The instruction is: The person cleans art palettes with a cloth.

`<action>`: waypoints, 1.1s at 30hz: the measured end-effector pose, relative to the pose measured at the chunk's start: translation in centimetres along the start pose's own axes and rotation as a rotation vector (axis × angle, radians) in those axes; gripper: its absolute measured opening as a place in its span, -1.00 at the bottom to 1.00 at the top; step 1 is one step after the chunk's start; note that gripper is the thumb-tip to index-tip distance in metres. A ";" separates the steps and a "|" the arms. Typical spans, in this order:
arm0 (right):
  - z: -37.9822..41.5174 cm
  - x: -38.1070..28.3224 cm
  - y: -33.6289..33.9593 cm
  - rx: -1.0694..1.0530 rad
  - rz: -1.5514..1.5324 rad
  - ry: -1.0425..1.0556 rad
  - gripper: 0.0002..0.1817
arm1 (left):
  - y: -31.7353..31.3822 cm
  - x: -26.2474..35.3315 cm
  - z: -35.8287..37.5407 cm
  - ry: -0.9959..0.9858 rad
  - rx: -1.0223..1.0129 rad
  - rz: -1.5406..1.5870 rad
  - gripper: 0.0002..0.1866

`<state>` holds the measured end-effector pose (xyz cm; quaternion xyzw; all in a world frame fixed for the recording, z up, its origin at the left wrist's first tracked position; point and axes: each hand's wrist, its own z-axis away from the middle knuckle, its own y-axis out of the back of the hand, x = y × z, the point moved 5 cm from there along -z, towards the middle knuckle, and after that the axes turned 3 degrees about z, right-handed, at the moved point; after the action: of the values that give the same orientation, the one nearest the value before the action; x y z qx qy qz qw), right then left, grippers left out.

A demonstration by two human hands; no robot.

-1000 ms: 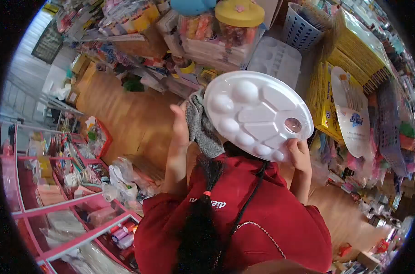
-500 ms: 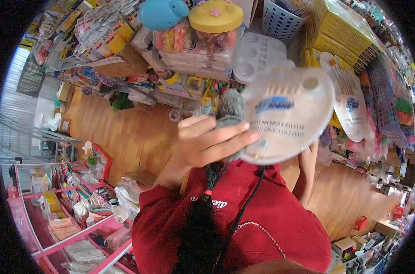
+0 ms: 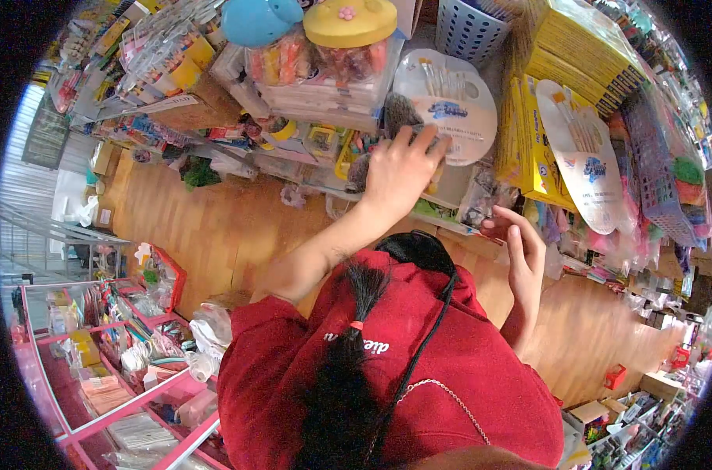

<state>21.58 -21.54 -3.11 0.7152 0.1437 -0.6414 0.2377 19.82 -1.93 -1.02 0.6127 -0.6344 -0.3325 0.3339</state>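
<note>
My left hand (image 3: pixel 403 168) reaches over the display, fingers curled down at the lower left edge of a paintbrush and palette set (image 3: pixel 469 121). The set is a pale palette shape with brushes and blue lettering, lying on the display. A grey fluffy cloth-like thing (image 3: pixel 401 115) shows beyond my left fingers and again beside the wrist; the fingers seem closed on it, though the hold is partly hidden. My right hand (image 3: pixel 520 243) hovers near the display's front edge, fingers apart and slightly bent, holding nothing.
Yellow boxes (image 3: pixel 532 141) stand on the right, with another palette set (image 3: pixel 587 160) against them. Behind is a perforated basket (image 3: pixel 469 31). Jars with a blue lid (image 3: pixel 262 19) and a yellow lid (image 3: pixel 349 22) stand left. A pink-edged shelf unit (image 3: pixel 129 329) is at lower left.
The palette set has gone from upright before my chest down onto the display. My left hand moved forward with the grey fluffy thing. My right hand, mostly hidden before, now shows apart from the set.
</note>
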 end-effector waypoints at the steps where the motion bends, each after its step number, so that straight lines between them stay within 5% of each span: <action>1: 0.1 -0.2 0.2 0.004 0.012 0.003 -0.69 | 0.0 -0.2 -0.4 0.043 -0.026 -0.018 -0.65; 8: 1.5 -2.9 2.7 0.105 0.140 0.179 -0.73 | -0.9 -1.3 -1.4 0.183 -0.092 -0.005 -0.59; 12: 3.1 -5.2 9.1 0.640 0.397 0.516 -0.72 | 2.5 -1.5 -0.6 0.224 -0.046 0.153 -0.52; 13: 3.2 -6.6 10.0 0.777 0.600 0.444 -0.71 | 4.1 -1.3 -0.3 0.230 0.009 0.279 -0.50; 18: -1.0 -9.3 11.9 0.706 1.252 0.300 -0.57 | 7.0 -1.2 1.2 0.080 0.261 0.538 -0.49; 19: -1.9 -8.6 12.6 0.662 1.213 0.146 -0.51 | 7.0 -1.3 1.3 0.069 0.260 0.577 -0.50; 22: -3.8 -8.4 13.3 0.561 1.354 0.180 -0.46 | 7.5 -1.5 1.5 0.089 0.274 0.626 -0.52; 25: -4.4 -8.8 13.2 0.452 1.482 0.002 -0.42 | 7.9 -1.6 1.5 0.113 0.275 0.674 -0.60; 28: -5.6 -8.4 14.2 0.355 1.657 0.161 -0.37 | 7.9 -1.7 1.6 0.095 0.290 0.661 -0.57; 31: -6.8 -8.4 14.4 0.157 1.225 0.055 -0.32 | 7.7 -1.4 1.7 0.111 0.251 0.712 -0.62; 33: -7.1 -9.6 13.8 0.175 1.331 0.118 -0.30 | 7.6 -1.2 1.7 0.105 0.238 0.730 -0.63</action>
<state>33.39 -28.55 8.96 0.7017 -0.3677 -0.3273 0.5151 14.21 -0.46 4.37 0.3973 -0.8270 -0.0838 0.3888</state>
